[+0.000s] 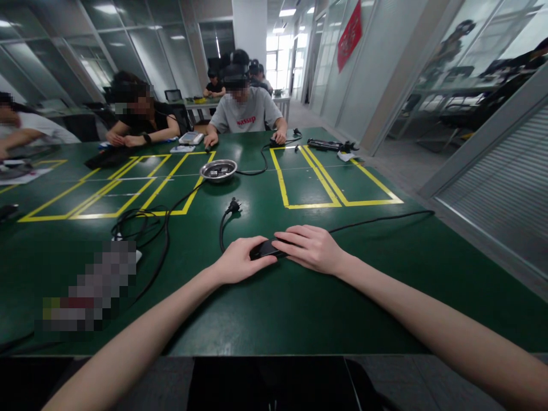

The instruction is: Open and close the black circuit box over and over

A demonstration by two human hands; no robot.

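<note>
A black power adapter [267, 248] lies on the green table in front of me, with both hands on it. My left hand [238, 260] grips its left end, thumb on the near side and fingers on the far side. Over the right end, my right hand [311, 249] is closed with its fingers laid across the top, hiding that part. A thick cord with a black plug [233, 206] curves up from behind my left hand. From beyond my right hand a thin black cable [381, 219] runs across the table to the right.
Left of me lies a blurred-out power strip [96, 285] beside a coiled black cable [137, 220]. A metal bowl [218, 170] with small metal parts stands farther back. Yellow tape [312, 205] marks rectangles on the green table [274, 319]. A folded black tripod [331, 145] lies far right; several people sit opposite.
</note>
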